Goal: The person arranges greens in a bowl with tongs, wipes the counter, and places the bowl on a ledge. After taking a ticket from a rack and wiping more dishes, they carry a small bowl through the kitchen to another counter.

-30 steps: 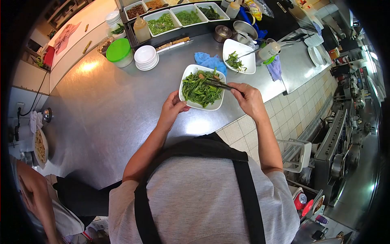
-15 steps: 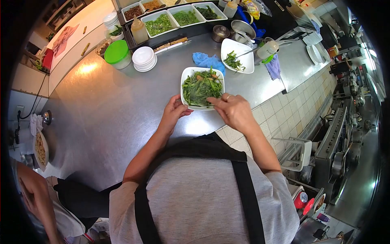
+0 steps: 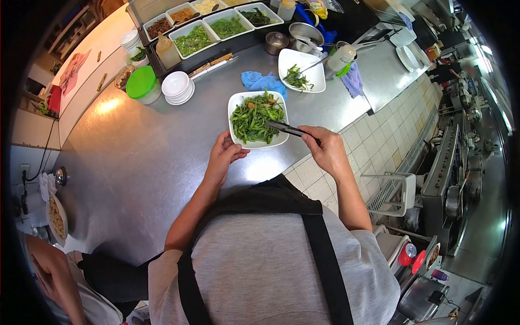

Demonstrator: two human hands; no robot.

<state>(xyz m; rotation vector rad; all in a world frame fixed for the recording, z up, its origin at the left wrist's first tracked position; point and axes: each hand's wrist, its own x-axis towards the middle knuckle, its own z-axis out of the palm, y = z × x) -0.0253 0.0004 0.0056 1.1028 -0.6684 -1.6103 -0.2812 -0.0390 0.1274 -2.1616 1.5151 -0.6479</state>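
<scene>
A square white bowl (image 3: 268, 145) piled with cooked leafy greens (image 3: 249, 122) stands on the steel counter in front of me. At its near left corner, my left hand (image 3: 225, 156) grips the rim between thumb and fingers. My right hand (image 3: 326, 149) is closed round a pair of dark-handled metal tongs (image 3: 290, 130), whose tips rest in the right side of the greens. Behind it, a larger white bowl (image 3: 317, 78) holds a small amount of greens and a utensil handle. A crumpled blue cloth (image 3: 254, 80) lies just beyond the near bowl.
White tubs of chopped toppings (image 3: 190, 42) line the back. Small stacked white dishes (image 3: 177, 86) and a green-lidded tub (image 3: 142, 84) stand left. A squeeze bottle (image 3: 340, 59) and purple cloth (image 3: 353, 80) are at right. Another person's arm (image 3: 57, 276) shows lower left.
My right hand has drawn back to the right from the bowl, and the tongs now show clearly. The camera view has shifted slightly. My left hand stays at the bowl's rim.
</scene>
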